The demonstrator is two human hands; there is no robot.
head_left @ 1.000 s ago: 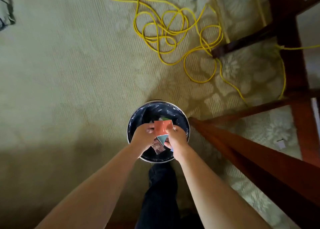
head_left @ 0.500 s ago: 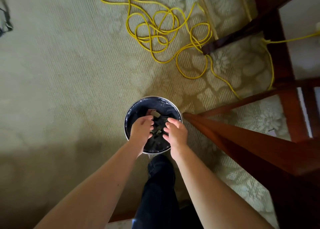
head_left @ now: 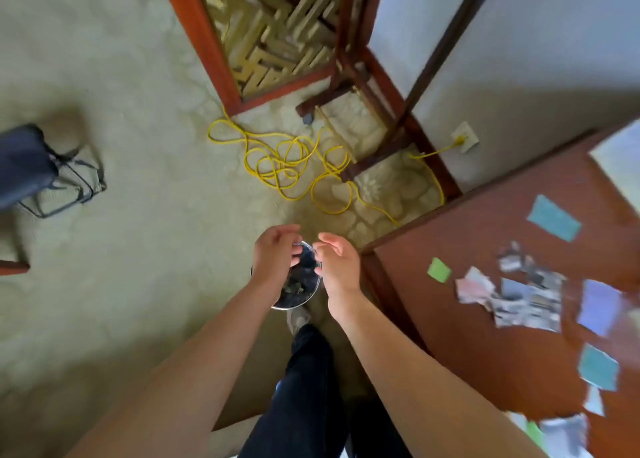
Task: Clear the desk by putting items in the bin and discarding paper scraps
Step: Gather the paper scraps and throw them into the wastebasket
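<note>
A round metal bin (head_left: 300, 303) with a dark liner stands on the carpet below my hands, with scraps dimly visible inside. My left hand (head_left: 275, 253) and my right hand (head_left: 337, 263) hover above the bin, fingers loosely curled, holding nothing. To the right, the brown wooden desk (head_left: 460, 319) carries several paper scraps: a green square (head_left: 439, 270), a teal rectangle (head_left: 553, 223), a pile of torn printed pieces (head_left: 519, 298), a lilac sheet (head_left: 598, 307) and another teal piece (head_left: 598, 371). The view is motion-blurred.
A tangled yellow cable (head_left: 294, 170) lies on the carpet beyond the bin and runs to a wall socket (head_left: 464, 137). A wooden lattice panel (head_left: 273, 32) and dark wooden frame legs stand at the back. A dark folding stool (head_left: 38, 170) sits at left. My dark trouser leg (head_left: 308, 388) is below.
The coloured scraps that both hands held over the bin were let go into it. The hands rose off the bin, and the view swung up and right, bringing the desk into view.
</note>
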